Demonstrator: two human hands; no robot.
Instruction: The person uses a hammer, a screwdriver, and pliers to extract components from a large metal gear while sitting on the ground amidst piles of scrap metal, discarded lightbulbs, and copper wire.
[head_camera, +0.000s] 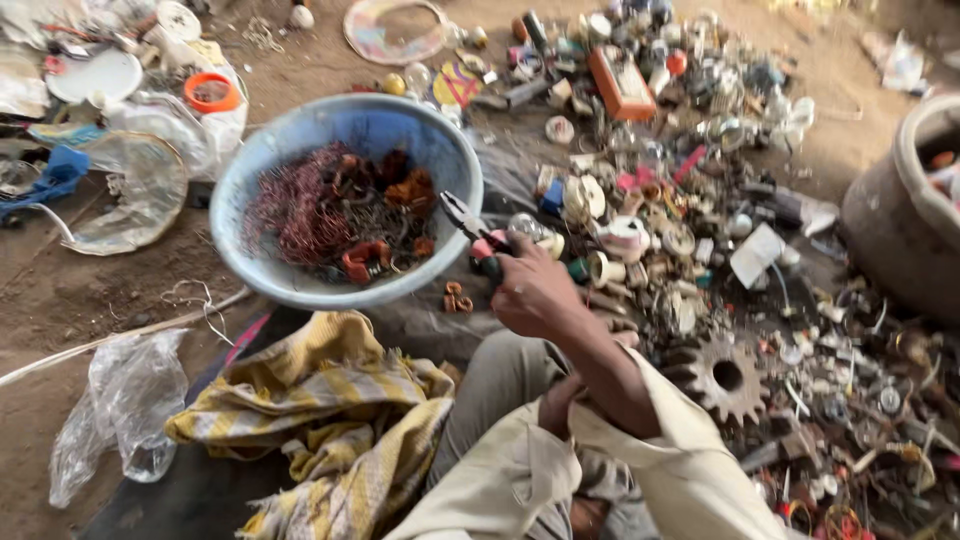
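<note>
Yellow striped cloth lies crumpled nearest, soft and folded. Beyond it the right hand is clamped on red-handled pliers, whose metal tips reach the rim of a blue plastic basin of tangled copper wire. The left hand is hidden. An orange box lies farther off among scrap.

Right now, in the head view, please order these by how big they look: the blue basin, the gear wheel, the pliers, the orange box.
1. blue basin
2. gear wheel
3. pliers and orange box: they look about alike, and the box lies farther from the camera, so I do not rank them.
</note>
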